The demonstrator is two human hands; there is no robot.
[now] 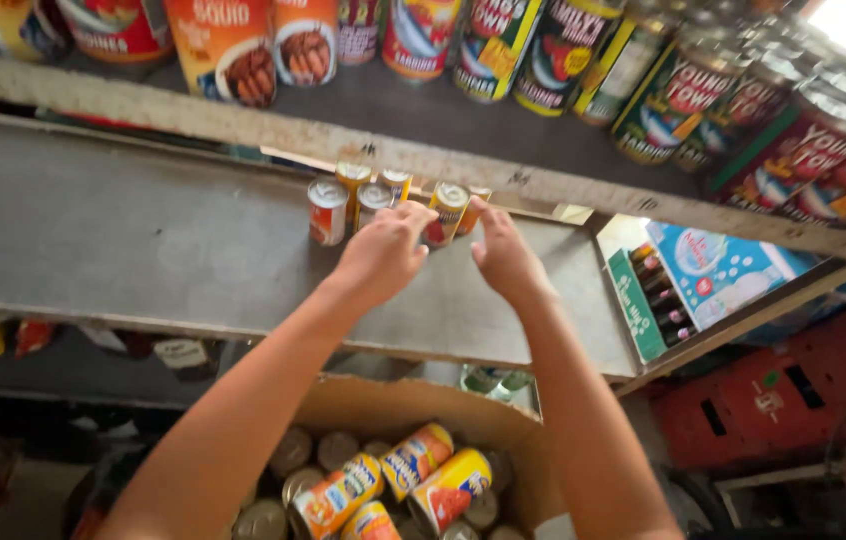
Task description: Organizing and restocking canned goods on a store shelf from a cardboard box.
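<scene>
Both hands reach up to a grey shelf (143,240) where a small cluster of cans (373,195) stands upright near the back edge. The left hand (383,255) is curled, its fingers closed around one orange-and-yellow can (446,212) at the right of the cluster, gripping it from the side. The right hand (505,255) is just beside that same can, fingers loosely bent and thumb raised; it looks released, and I cannot tell whether its fingertips touch the can. To the left of the held can stand several others with silver tops, touching one another, the leftmost one red and white (328,212). Below the shelf, between the forearms, an open cardboard box (413,405) holds more cans (413,480), some lying on their sides with orange and yellow labels, others upright showing their lids. On the shelf above, a row of larger tins (563,60) stands along the back. At the right, a blue-and-green carton (713,270) lies on a lower level.
</scene>
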